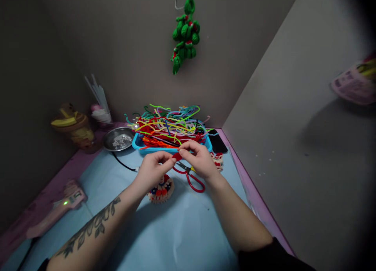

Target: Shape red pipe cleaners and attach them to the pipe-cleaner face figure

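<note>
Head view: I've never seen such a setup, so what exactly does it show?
No robot here: this picture comes from a camera worn on a person's head, looking forward and down. The person's left hand and right hand pinch a small red piece. Near them, on a blue cover, lie red-handled scissors and a colourful patterned piece. Beyond stands a blue tray heaped with fuzzy coloured stems, with a metal bowl to its left. At left is a pink tool with a green light.

behind the pink table [67,167] stands a grey wall [132,47]; right of the table, a paler wall [279,118]; left of it, a dark wall [20,67] in deep shadow.
</note>
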